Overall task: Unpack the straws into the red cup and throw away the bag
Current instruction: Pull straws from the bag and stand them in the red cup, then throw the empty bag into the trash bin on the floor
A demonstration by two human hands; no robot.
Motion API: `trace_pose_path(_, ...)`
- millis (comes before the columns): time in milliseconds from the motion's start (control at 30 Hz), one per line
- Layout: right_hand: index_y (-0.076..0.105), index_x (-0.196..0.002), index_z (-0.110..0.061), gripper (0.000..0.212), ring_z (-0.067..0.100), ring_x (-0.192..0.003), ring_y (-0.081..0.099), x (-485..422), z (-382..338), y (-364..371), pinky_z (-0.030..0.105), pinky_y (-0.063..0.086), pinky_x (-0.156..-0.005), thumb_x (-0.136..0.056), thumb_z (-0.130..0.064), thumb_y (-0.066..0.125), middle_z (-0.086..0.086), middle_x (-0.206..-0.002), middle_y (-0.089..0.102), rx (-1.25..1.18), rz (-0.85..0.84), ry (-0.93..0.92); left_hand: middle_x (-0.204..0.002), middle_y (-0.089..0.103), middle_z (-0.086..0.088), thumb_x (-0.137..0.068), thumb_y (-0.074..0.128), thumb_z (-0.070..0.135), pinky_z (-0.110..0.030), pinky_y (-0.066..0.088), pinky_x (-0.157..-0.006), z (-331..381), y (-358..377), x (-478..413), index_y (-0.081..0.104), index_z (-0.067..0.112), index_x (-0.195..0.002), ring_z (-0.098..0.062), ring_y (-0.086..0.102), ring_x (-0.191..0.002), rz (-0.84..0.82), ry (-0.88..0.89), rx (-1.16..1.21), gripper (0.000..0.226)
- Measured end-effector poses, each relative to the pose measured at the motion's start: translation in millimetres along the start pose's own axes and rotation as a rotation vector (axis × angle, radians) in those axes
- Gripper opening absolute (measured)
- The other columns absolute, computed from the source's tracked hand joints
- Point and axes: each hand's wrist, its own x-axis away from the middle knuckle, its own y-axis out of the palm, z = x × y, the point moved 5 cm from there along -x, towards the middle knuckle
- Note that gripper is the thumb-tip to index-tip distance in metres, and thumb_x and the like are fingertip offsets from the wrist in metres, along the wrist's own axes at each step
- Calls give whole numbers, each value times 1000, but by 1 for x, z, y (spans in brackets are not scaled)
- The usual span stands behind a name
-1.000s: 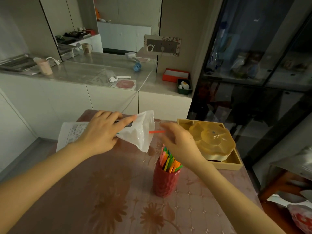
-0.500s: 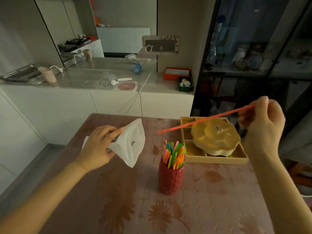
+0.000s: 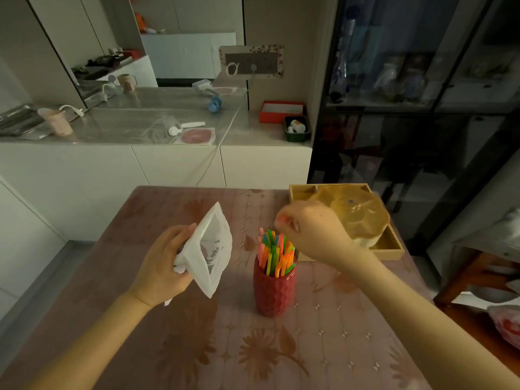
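While my left hand [image 3: 160, 270] squeezes the white bag [image 3: 211, 250] up off the table [image 3: 197, 347], my right hand [image 3: 311, 230] sits over the red cup [image 3: 274, 289]. Its fingers [image 3: 281, 219] are pinched on something orange; I cannot tell what. Bright straws [image 3: 275, 253] stand in the cup, near a yellow tray [image 3: 389, 246].
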Motion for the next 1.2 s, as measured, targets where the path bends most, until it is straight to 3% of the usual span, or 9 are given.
trace_pose_path(100, 58, -125, -20, 50, 24, -110, 51, 21, -6, 9, 35, 41, -91, -87, -50, 42, 0, -119, 62, -99, 26, 24, -109, 45, 21, -58, 86, 16, -24, 49, -83, 3, 6, 4, 38, 37, -124, 8, 46, -101, -23, -41, 80, 83)
trace_pose_path(233, 63, -119, -22, 49, 16, -100, 53, 56, -45, -8, 26, 44, -84, -82, -54, 55, -1, -108, 64, -403, 161, -144, -112, 38, 44, -61, 77, 42, -10, 44, -74, 26, 10, 9, 23, 67, -120, 16, 45, -100, -182, -30, 142, 83)
trace_pose_path(333, 71, -105, -21, 54, 16, -85, 58, 80, -66, -4, 30, 50, -69, -73, -64, 60, -2, -95, 65, -275, 189, -152, -111, 42, 42, -59, 68, 53, -17, 47, -74, 42, 16, 16, 25, 67, -119, 7, 50, -99, -296, -39, 243, 75)
trace_pose_path(467, 71, -95, -17, 51, 15, -74, 63, 112, -78, 6, 30, 55, -57, -80, -62, 54, 0, -91, 66, -291, 306, -12, -113, 47, 41, -64, 78, 37, -11, 47, -74, 63, 28, 35, 29, 70, -112, 11, 50, -102, -368, -43, 369, 76)
trace_pose_path(733, 71, -89, -10, 38, 10, -68, 60, 192, -60, 0, 28, 52, -56, -84, -45, 57, 3, -84, 64, -350, 371, 67, -113, 35, 55, -60, 84, 30, 2, 37, -78, 121, 57, 85, 18, 75, -114, 23, 39, -108, -526, 0, 449, 96)
trace_pose_path(867, 71, -87, -12, 45, 2, -76, 55, 250, -26, -21, 18, 51, -64, -87, -51, 49, -4, -85, 62, -364, 364, 144, -124, 41, 42, -59, 77, 43, -8, 38, -91, 171, 78, 103, 25, 67, -122, 10, 44, -116, -642, 1, 602, 86)
trace_pose_path(1000, 63, -102, -32, 29, 4, -89, 61, 328, 16, -41, 25, 57, -77, -78, -49, 59, -17, -102, 61, -471, 216, 341, -104, 58, 30, -67, 77, 39, -12, 44, -83, 234, 117, 130, 42, 60, -112, 11, 53, -99, -596, -94, 699, 61)
trace_pose_path(1100, 39, -123, -50, 67, 12, -108, 62, 395, 47, -50, 35, 57, -86, -64, -63, 68, -22, -124, 52, -951, 48, 629, -104, 47, 21, -82, 67, 28, -4, 36, -81, 303, 158, 148, 36, 43, -120, 17, 44, -91, -560, 9, 528, 51)
trace_pose_path(1200, 20, -140, -45, 88, 17, -104, 65, 456, 81, -72, 35, 60, -76, -70, -49, 73, -6, -134, 54, -908, 165, 813, -116, 46, 7, -86, 60, 34, -30, 43, -91, 372, 209, 177, 31, 41, -132, -8, 44, -105, -562, 139, 436, 56)
